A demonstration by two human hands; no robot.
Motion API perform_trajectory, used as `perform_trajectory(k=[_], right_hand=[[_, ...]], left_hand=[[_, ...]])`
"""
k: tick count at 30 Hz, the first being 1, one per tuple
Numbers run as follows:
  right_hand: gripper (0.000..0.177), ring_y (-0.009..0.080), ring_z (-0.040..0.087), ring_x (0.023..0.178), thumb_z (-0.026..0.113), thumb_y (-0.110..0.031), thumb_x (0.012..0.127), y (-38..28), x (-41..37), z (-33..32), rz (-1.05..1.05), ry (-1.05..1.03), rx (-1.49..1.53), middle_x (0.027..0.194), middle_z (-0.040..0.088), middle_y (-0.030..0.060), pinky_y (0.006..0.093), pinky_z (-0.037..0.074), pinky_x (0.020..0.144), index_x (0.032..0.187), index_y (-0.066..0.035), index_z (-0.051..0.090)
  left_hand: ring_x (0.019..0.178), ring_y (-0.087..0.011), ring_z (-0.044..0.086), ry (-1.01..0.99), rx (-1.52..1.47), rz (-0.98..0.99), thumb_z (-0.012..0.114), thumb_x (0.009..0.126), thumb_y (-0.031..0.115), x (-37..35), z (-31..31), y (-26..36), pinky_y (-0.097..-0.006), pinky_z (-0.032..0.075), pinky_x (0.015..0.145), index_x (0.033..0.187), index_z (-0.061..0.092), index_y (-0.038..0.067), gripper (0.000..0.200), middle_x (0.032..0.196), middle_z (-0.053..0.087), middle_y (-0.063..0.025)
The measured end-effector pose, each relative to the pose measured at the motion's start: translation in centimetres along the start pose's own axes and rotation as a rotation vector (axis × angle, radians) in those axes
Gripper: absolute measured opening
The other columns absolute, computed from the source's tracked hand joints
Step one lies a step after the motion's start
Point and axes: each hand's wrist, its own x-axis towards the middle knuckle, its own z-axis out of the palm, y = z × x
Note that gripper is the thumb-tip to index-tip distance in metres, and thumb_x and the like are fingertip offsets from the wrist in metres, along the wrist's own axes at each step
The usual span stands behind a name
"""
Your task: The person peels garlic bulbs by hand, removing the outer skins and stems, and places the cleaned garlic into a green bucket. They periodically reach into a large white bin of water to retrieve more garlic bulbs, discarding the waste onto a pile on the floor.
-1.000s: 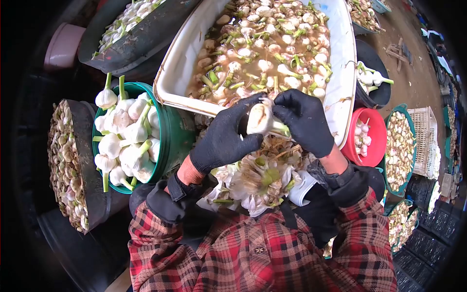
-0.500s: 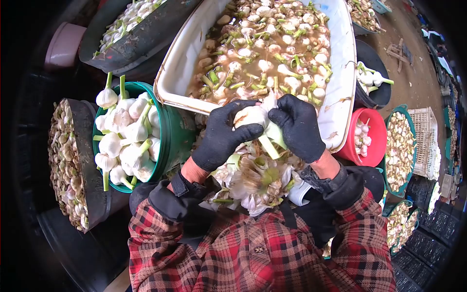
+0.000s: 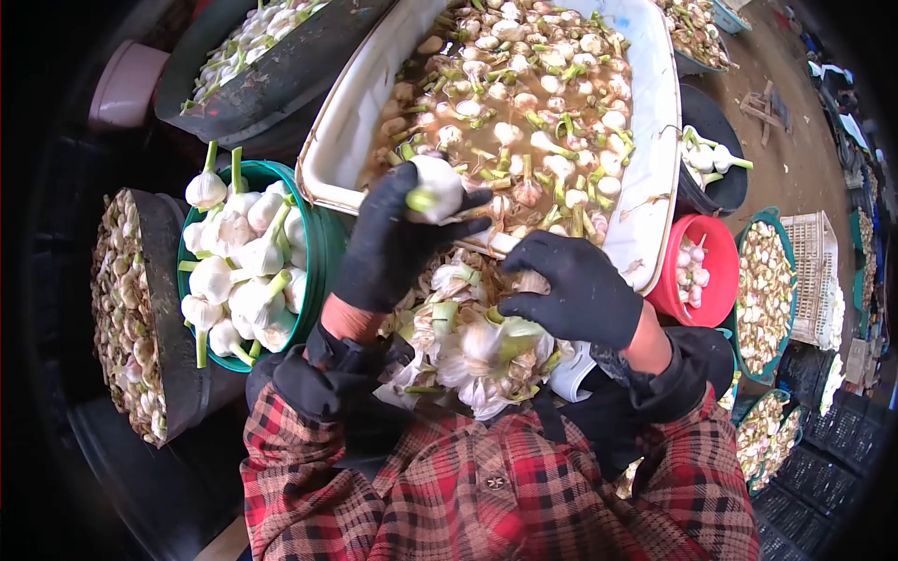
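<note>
Half a second ago both hands worked the same garlic bulb point(image 3: 438, 185); now they have parted. The left hand point(image 3: 388, 245) alone carries the bulb, its fingers clamped around it, and has moved it up and leftward to the near rim of the white tub point(image 3: 329, 154), beside the green bucket point(image 3: 325, 245) of cleaned bulbs. The right hand point(image 3: 572, 290) has dropped onto the heap of skins point(image 3: 472, 351) in the lap, fingers curled downward; whether they grip anything cannot be told. The loose stalk seen earlier is gone from between the hands.
</note>
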Motion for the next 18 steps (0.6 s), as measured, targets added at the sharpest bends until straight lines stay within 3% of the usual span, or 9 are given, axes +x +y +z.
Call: perform_trajectory(k=[1,3,5,6,7,9,12,14,18], right_hand=[[0.023,0.0274,0.064,0.069,0.072,-0.018,0.078,-1.0,0.4,-0.5,0.004,0.005,0.001,0.083,0.063,0.0113,0.0368,0.05,0.062,0.095,-0.005,0.063],[0.038,0.0294,0.064,0.074,0.078,-0.01,0.07,-2.6,1.0,-1.4,0.058,0.294,-0.178,0.089,0.064,0.0141,0.0345,0.05,0.067,0.105,-0.004,0.064],[0.038,0.029,0.064,0.074,0.078,-0.009,0.07,-3.0,0.6,-1.1,0.032,0.294,-0.075,0.09,0.065,0.0145,0.0339,0.05,0.066,0.105,-0.004,0.064],[0.039,0.0286,0.065,0.074,0.078,-0.007,0.069,-3.2,0.3,-0.9,0.007,0.291,0.032,0.091,0.065,0.0149,0.0334,0.05,0.066,0.106,-0.004,0.064],[0.024,0.0273,0.064,0.069,0.073,-0.015,0.076,-3.0,-0.2,-0.8,0.025,0.308,-0.048,0.085,0.063,0.0101,0.0347,0.05,0.059,0.098,-0.007,0.065],[0.021,0.027,0.064,0.069,0.073,-0.011,0.076,-1.9,-1.1,-1.6,0.022,0.361,-0.028,0.084,0.063,0.0102,0.0344,0.05,0.06,0.095,-0.007,0.065],[0.017,0.0287,0.065,0.071,0.071,-0.001,0.075,-0.1,-3.9,-5.8,0.244,0.429,-0.076,0.081,0.065,0.0117,0.0337,0.051,0.061,0.089,-0.006,0.064],[0.015,0.0302,0.066,0.073,0.07,-0.003,0.076,2.9,-6.9,-10.0,0.288,0.505,-0.385,0.083,0.066,0.0123,0.035,0.052,0.063,0.089,-0.006,0.064],[0.025,0.033,0.065,0.081,0.07,-0.024,0.075,5.0,-10.7,-16.1,0.724,0.149,-0.875,0.085,0.067,0.0133,0.0408,0.051,0.073,0.094,-0.006,0.067]], left_hand=[[0.109,-0.0387,0.058,0.049,0.182,-0.042,0.05,0.096,0.038,-0.1,0.3,-0.5,-0.0516,0.05,0.093,0.125,0.044,0.0,0.048,0.11,0.058,-0.0201],[0.099,-0.0282,0.063,0.126,0.474,-0.017,0.051,0.096,0.04,-0.9,1.5,-2.2,-0.0401,0.055,0.084,0.125,0.046,0.001,0.049,0.108,0.059,-0.0152],[0.097,-0.0217,0.062,0.05,0.635,-0.019,0.047,0.098,0.038,-1.4,1.6,-3.7,-0.0344,0.055,0.083,0.127,0.046,0.001,0.047,0.111,0.058,-0.0131],[0.1,-0.0208,0.062,-0.06,0.67,0.008,0.045,0.101,0.029,-1.4,0.6,-4.5,-0.0345,0.057,0.077,0.131,0.044,0.001,0.041,0.11,0.058,-0.0087],[0.098,-0.0213,0.062,-0.058,0.478,-0.11,0.043,0.101,0.03,-2.0,1.7,-4.4,-0.0338,0.057,0.076,0.133,0.041,0.001,0.043,0.111,0.057,-0.0097],[0.091,-0.0236,0.065,-0.127,0.279,-0.266,0.041,0.102,0.032,-2.6,2.3,-4.6,-0.0326,0.057,0.073,0.138,0.035,0.002,0.048,0.115,0.055,-0.0127],[0.088,-0.023,0.066,-0.209,0.597,-0.303,0.042,0.101,0.035,-2.9,1.7,-5.1,-0.0354,0.055,0.079,0.134,0.041,0.001,0.048,0.114,0.058,-0.0127],[0.087,-0.0202,0.065,-0.26,0.71,-0.275,0.045,0.1,0.03,-2.8,1.1,-5.7,-0.0331,0.054,0.077,0.131,0.044,-0.001,0.043,0.108,0.061,-0.0118],[0.082,-0.0139,0.064,-0.322,0.93,-0.229,0.05,0.099,0.02,-3.1,1.8,-6.2,-0.0289,0.053,0.074,0.121,0.052,-0.003,0.032,0.094,0.065,-0.0091]])
